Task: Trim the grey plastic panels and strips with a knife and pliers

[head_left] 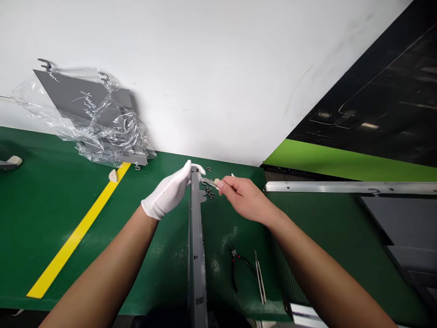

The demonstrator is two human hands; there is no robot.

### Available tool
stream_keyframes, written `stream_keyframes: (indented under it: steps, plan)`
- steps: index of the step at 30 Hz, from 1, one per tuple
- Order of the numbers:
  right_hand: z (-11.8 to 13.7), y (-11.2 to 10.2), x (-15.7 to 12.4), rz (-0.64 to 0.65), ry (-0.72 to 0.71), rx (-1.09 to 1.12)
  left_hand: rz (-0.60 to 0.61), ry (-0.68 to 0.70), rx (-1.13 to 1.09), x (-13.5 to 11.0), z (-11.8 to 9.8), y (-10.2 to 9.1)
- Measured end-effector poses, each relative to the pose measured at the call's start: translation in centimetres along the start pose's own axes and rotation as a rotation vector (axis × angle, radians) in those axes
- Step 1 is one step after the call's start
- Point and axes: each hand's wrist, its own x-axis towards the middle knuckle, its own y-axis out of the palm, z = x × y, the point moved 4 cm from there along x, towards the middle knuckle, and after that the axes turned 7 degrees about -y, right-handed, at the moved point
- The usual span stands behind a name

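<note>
My left hand (170,187), in a white glove, grips the far end of a narrow grey metal panel (195,237) that stands on edge, pointing away from me. The fingers wrap over its top corner. Bare, my right hand (243,196) is closed around a small knife-like tool (209,182) with a pale end. Its thin blade reaches left towards the panel's far end; whether it touches is too small to tell. Several small dark hook-shaped pieces (209,192) lie on the green mat just beneath the blade.
Black-handled pliers (234,266) and a slim pointed tool (260,278) lie right of the panel. Grey sheet parts in clear plastic wrap (99,114) lean against the white wall (205,82). Yellow tape (78,232) crosses the mat. A ribbed conveyor (327,237) adjoins on the right.
</note>
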Motion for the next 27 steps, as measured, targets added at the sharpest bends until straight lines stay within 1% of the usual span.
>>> stream_keyframes:
  steps: [2,5,9,12,18,24,27]
  plan:
    - [1.4,0.2,0.8,0.05,-0.049,-0.187,-0.019,0.035,-0.122,0.4,0.3,0.5]
    - [2.5,0.1,1.6,0.082,-0.069,-0.377,-0.029,0.086,-0.274,0.8,0.6,1.1]
    - [3.2,-0.4,1.8,0.103,-0.097,-0.538,-0.013,0.083,-0.335,0.8,0.6,1.2]
    - [3.9,-0.6,1.6,0.097,-0.142,-0.629,-0.018,0.087,-0.31,0.6,0.5,1.0]
    - [4.4,-0.7,1.4,0.07,-0.174,-0.774,-0.005,0.109,-0.283,0.7,0.4,0.9]
    - [4.6,-0.7,1.1,0.066,-0.195,-0.837,0.001,0.112,-0.27,0.7,0.4,0.9]
    - [4.8,-0.8,1.1,0.077,-0.19,-0.862,-0.014,0.116,-0.271,0.7,0.4,0.9]
